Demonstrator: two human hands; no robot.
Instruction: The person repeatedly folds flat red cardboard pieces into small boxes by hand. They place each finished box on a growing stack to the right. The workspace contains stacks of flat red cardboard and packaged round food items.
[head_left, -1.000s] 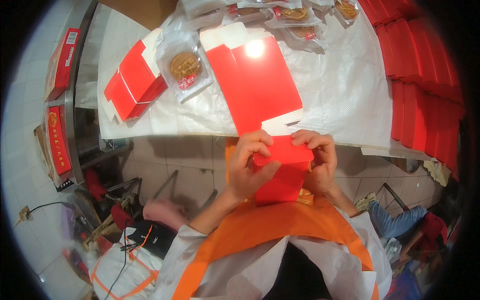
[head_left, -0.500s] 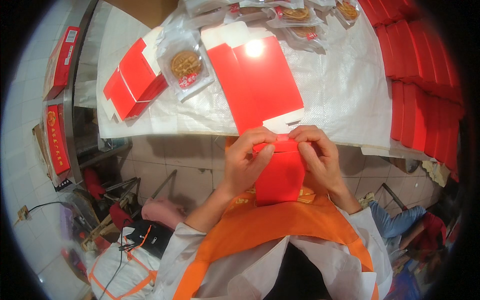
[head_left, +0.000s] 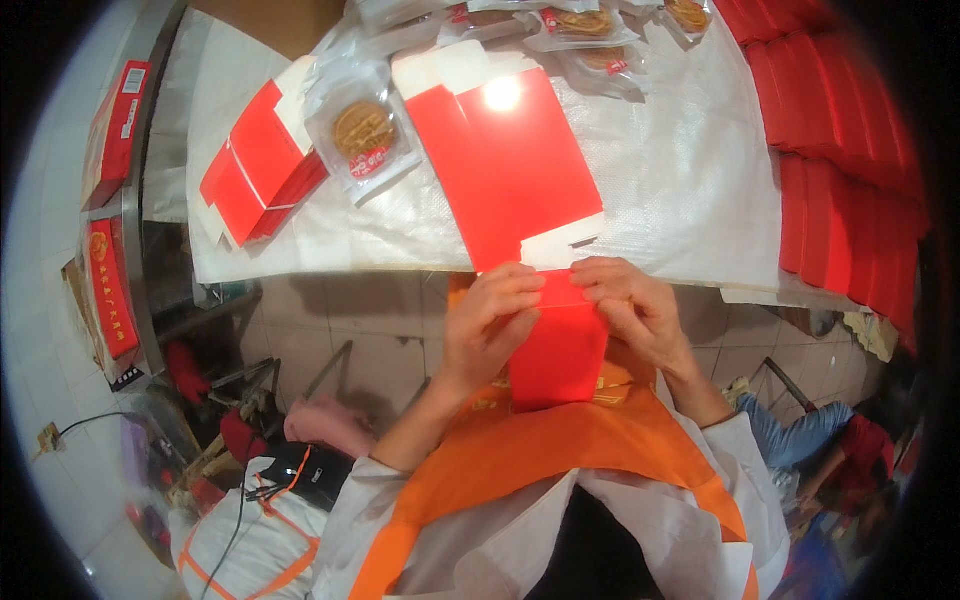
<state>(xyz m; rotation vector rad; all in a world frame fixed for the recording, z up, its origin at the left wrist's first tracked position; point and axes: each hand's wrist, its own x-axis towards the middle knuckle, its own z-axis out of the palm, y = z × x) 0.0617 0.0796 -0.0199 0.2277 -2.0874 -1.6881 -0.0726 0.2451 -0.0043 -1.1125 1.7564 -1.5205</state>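
Close to my apron, a small red carton (head_left: 558,350) stands between my hands at the table's near edge. My left hand (head_left: 490,320) pinches the left corner of its upper end, thumb below and fingers above. At the right corner, my right hand (head_left: 635,310) has its fingers closed on the same edge. A red flap spans the gap between the fingertips. Just beyond lies a flat, unfolded red carton blank (head_left: 520,160) with white tabs, its near end close to my fingers. The carton's underside is hidden.
Left of the blank are a clear-wrapped round pastry (head_left: 365,135) and a strapped bundle of flat red cartons (head_left: 258,175). More wrapped pastries (head_left: 580,25) lie at the back. Red cartons (head_left: 830,210) are stacked right. Another person's jeans-clad leg (head_left: 795,435) shows lower right.
The flap at the carton's upper end now lies flatter, and the dark slit beneath it no longer shows. My fingers have shifted slightly along that edge. The view has moved a little.
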